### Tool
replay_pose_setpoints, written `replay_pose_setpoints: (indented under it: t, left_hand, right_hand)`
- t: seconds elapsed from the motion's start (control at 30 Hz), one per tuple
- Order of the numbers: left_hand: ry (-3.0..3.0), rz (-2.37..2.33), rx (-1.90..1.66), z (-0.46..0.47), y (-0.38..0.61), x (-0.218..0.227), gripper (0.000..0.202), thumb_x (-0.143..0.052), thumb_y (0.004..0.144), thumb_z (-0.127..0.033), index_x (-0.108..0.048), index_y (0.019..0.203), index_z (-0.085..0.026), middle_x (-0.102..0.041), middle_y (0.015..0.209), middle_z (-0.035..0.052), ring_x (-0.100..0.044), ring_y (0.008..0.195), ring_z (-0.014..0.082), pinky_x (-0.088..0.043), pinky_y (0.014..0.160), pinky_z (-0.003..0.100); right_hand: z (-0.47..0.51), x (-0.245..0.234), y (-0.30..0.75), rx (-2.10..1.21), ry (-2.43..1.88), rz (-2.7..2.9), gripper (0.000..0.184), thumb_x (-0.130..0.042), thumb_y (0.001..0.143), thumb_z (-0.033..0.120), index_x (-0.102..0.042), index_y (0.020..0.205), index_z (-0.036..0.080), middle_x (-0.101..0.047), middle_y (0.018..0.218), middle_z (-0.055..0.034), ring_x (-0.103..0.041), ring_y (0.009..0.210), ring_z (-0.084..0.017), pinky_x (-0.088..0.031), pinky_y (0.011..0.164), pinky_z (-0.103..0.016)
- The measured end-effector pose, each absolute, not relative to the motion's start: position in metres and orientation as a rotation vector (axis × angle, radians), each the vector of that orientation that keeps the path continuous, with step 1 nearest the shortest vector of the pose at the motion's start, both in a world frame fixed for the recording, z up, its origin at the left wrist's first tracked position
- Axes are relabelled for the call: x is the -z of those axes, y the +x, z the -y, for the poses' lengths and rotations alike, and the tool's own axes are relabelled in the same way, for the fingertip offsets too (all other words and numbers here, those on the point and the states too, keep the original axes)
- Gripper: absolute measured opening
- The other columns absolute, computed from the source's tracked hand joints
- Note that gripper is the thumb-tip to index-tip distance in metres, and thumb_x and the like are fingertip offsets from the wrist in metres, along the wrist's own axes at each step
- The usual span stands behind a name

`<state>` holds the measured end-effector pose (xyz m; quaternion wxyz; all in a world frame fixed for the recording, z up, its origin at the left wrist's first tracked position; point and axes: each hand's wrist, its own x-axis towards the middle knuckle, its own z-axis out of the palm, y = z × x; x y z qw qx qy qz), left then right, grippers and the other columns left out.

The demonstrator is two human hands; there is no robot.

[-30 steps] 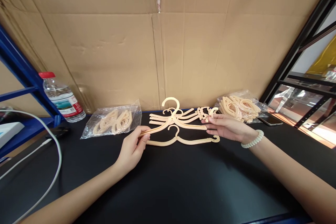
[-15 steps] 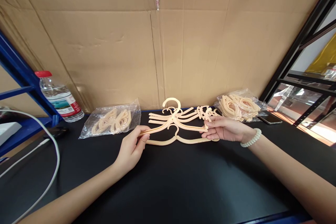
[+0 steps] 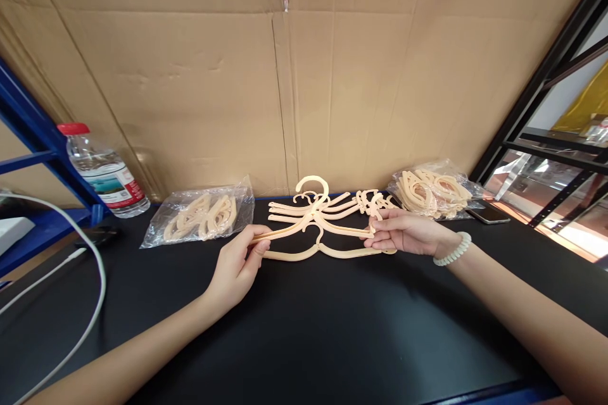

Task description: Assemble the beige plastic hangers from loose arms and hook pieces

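A cream plastic hanger (image 3: pixel 313 226) is held just above the black table (image 3: pixel 304 329), its hook pointing away from me. My left hand (image 3: pixel 235 269) pinches its left arm end between thumb and fingers. My right hand (image 3: pixel 403 233) is closed on its right arm end. Beneath and in front lies another cream hanger (image 3: pixel 327 252), flat on the table. More cream hangers (image 3: pixel 332 205) are stacked behind, near the cardboard wall.
A clear bag of cream parts (image 3: pixel 199 218) lies at back left, another bag (image 3: pixel 432 193) at back right beside a phone (image 3: pixel 489 215). A water bottle (image 3: pixel 102 171) stands by the blue shelf frame (image 3: pixel 33 139). A white cable (image 3: pixel 90 285) curves across the left. Black rack (image 3: pixel 546 95) at right.
My right hand has drawn its fingers in from a loose reach and closed on the hanger's right end. The left hand kept its pinch; the view shifted slightly.
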<state>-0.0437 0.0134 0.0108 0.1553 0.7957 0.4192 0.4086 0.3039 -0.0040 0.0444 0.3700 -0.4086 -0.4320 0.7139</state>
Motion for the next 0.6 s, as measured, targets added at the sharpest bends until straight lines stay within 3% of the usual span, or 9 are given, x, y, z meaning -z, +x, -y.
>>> replay_pose_setpoints:
  t: [0.37,0.6]
  left_hand:
    - [2.263,-1.225,-1.157,-0.014,-0.044,-0.011,0.021,-0.044,0.094,-0.038,-0.055,0.097,-0.020,-0.058,0.071,-0.0017,-0.055,0.055,0.0132,-0.044,0.056,0.025]
    - [2.264,-1.225,-1.161,-0.013,-0.043,-0.013,0.022,-0.044,0.094,-0.039,-0.055,0.096,-0.020,-0.057,0.069,-0.0020,-0.054,0.056,0.0134,-0.044,0.058,0.025]
  right_hand:
    - [0.005,-0.033,0.295,-1.672,-1.074,1.145,0.028,-0.083,0.068,0.028,-0.057,0.069,0.018,-0.063,0.071,-0.0002,-0.069,0.077,-0.016,-0.055,0.083,-0.029]
    - [0.008,-0.037,0.289,-1.548,-1.104,1.232,0.030,-0.082,0.070,0.033,-0.057,0.069,0.017,-0.065,0.069,-0.0020,-0.066,0.069,-0.014,-0.056,0.071,-0.026]
